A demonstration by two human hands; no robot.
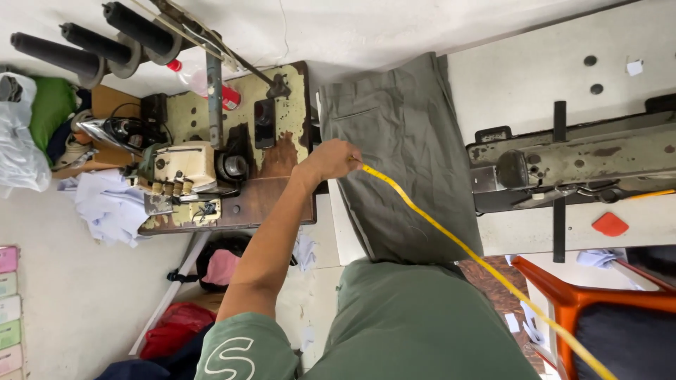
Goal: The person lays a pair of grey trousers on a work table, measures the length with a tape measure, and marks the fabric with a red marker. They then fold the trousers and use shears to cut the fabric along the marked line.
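Note:
My left hand pinches the end of a yellow measuring tape against the edge of grey-green trousers, near the waistband. The trousers lie flat on a pale work table. The tape runs taut across the fabric and leaves the frame at the lower right. My right hand is out of view. My green shirt fills the bottom of the view.
A worn sewing machine lies across the table right of the trousers, with a red chalk piece by it. Left stands an overlock machine, a dark phone, thread cones and an iron. An orange chair is lower right.

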